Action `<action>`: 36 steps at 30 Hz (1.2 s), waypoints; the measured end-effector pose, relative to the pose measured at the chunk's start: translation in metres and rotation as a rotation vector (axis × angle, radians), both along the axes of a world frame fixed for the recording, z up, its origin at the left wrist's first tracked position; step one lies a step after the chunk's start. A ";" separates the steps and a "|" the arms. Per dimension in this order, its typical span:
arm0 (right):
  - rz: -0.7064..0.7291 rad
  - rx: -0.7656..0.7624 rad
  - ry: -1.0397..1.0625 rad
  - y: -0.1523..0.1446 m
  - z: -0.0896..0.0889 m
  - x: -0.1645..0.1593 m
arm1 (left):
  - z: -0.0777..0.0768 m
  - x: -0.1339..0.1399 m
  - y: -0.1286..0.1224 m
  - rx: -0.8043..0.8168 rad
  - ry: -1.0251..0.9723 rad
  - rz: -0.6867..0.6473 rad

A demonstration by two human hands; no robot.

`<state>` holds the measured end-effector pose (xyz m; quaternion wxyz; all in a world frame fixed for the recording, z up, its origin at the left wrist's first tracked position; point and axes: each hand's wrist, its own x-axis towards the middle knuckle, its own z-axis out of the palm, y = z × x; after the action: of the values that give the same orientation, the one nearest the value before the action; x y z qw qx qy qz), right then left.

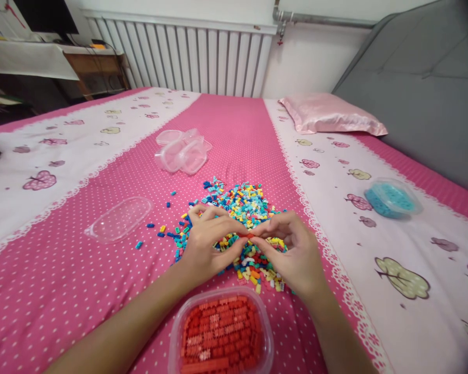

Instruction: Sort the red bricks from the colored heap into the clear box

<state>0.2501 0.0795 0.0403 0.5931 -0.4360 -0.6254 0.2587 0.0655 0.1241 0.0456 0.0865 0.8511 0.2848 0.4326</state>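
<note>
Over a heap of small coloured building bricks [242,200], my left hand [214,236] and my right hand [290,249] meet fingertip to fingertip. Between their thumbs and forefingers is a small red brick [250,235], pinched from both sides. The fingers cover much of it, so I cannot tell whether it is one brick or several joined. Below my hands, close to me, stands a clear plastic container [172,337] filled with rows of red bricks [222,332].
A clear lid [119,219] lies left of the heap, near a few stray bricks. Farther back are stacked empty clear containers [183,150]. At right sits a container of blue bricks [392,198]. A pink pillow [331,113] rests by the grey headboard [421,78]; a radiator [187,54] lines the wall.
</note>
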 end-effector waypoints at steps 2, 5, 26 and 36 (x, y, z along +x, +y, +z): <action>-0.005 -0.008 -0.038 0.001 0.000 0.000 | 0.000 0.001 0.000 0.000 -0.005 0.007; -0.017 -0.004 -0.081 0.001 -0.001 0.001 | 0.000 0.002 -0.001 -0.032 -0.025 0.019; -0.007 -0.074 0.052 0.003 -0.009 0.000 | -0.001 0.000 -0.003 -0.009 -0.009 -0.024; 0.087 -0.047 0.052 0.004 -0.005 0.000 | -0.002 0.000 0.002 -0.035 -0.043 0.040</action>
<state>0.2499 0.0840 0.0350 0.5869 -0.4152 -0.6221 0.3100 0.0651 0.1261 0.0439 0.0989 0.8340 0.3073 0.4474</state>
